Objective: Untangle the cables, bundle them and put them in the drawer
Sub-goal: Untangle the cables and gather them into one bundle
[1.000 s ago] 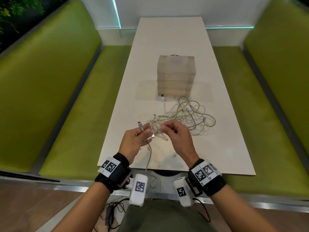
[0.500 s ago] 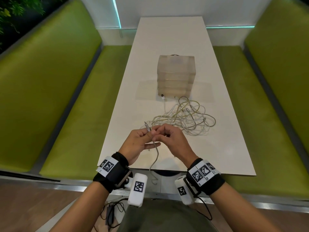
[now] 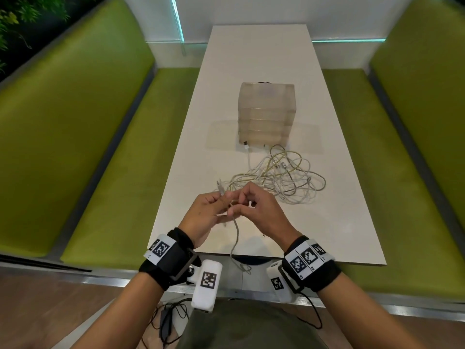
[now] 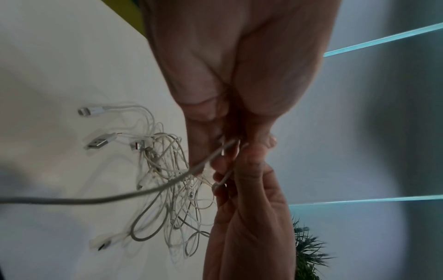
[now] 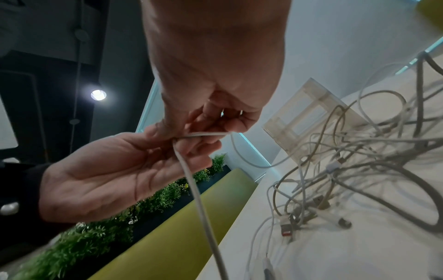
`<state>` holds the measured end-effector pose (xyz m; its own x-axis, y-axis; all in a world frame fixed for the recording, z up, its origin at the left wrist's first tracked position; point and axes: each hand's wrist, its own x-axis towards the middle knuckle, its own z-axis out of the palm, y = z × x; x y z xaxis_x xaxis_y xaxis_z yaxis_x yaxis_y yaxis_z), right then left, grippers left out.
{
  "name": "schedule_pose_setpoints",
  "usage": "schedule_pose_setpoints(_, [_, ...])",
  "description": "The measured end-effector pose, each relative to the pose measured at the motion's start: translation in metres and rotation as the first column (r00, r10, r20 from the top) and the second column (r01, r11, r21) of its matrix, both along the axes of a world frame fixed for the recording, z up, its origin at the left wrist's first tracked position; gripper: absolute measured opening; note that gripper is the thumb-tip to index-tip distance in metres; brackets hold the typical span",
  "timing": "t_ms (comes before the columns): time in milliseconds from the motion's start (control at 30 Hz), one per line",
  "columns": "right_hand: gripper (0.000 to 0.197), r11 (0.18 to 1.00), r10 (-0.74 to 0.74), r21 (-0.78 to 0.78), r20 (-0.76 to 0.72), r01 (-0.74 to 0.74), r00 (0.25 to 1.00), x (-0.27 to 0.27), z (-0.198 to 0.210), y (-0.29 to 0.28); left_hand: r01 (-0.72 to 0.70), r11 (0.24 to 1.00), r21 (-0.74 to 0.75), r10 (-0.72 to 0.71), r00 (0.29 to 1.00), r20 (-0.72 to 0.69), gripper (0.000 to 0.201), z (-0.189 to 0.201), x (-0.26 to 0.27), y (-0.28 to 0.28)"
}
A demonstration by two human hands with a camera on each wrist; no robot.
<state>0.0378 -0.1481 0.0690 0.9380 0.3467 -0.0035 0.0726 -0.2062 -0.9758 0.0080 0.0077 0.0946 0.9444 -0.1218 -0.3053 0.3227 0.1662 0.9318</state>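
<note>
A tangle of white and beige cables (image 3: 276, 175) lies on the white table (image 3: 251, 59) in front of a translucent drawer unit (image 3: 266, 114), whose drawers look closed. Both hands meet above the near part of the table. My left hand (image 3: 216, 205) pinches a grey cable (image 3: 235, 238) just below its plug, which sticks up past the fingers. My right hand (image 3: 247, 200) pinches the same cable right beside it. In the right wrist view the grey cable (image 5: 199, 199) bends over the left hand's fingers (image 5: 191, 151) and hangs down. Its slack drops past the table's near edge.
Green benches (image 3: 100, 172) run along both sides of the table. Loose plugs (image 4: 98, 144) lie at the tangle's near side. A black cable and adapter (image 3: 166, 321) lie on the floor below. A wall closes the table's far end.
The two hands have come together: the left moved right, the right moved left. Both now pinch the grey cable at one spot, and its slack hangs lower between them.
</note>
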Motion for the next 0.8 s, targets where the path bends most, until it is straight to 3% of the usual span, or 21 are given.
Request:
schedule_pose_setpoints(100, [0.021,0.988,0.112,-0.123,0.127,-0.096,0.986,0.014,-0.004,0.001,-0.143,0.988,0.062,0.135,0.984,0.117,0.035,0.001,0.005,0.002])
schedule_pose_setpoints(167, [0.016,0.972,0.119,-0.228,0.264,-0.059,0.957,0.029,-0.008,0.002,-0.199,0.979,0.043,0.188,0.965,0.182,0.033,0.004,0.007,0.004])
schedule_pose_setpoints(300, [0.039,0.925,0.135,-0.380,0.339,0.004,0.931,0.055,-0.017,0.001,-0.249,0.966,-0.065,0.257,0.926,0.277,0.035,0.019,0.010,0.005])
schedule_pose_setpoints(400, [0.027,0.882,0.146,-0.470,0.321,0.024,0.936,0.071,-0.025,-0.003,-0.335,0.925,-0.177,0.375,0.873,0.311,0.035,0.036,0.010,0.011])
schedule_pose_setpoints(567, [0.026,0.939,0.021,-0.341,0.200,0.049,0.980,0.092,-0.026,-0.028,-0.476,0.823,-0.311,0.557,0.783,0.277,0.034,0.057,0.014,0.038])
schedule_pose_setpoints(667, [0.029,0.965,0.010,-0.259,0.161,0.032,0.987,0.086,-0.009,-0.026,-0.486,0.865,-0.124,0.501,0.825,0.263,0.033,0.047,0.018,0.043])
schedule_pose_setpoints(800, [0.028,0.977,0.037,-0.214,0.141,-0.006,0.989,0.069,0.016,-0.015,-0.331,0.916,0.228,0.278,0.932,0.234,0.031,0.026,0.017,0.024])
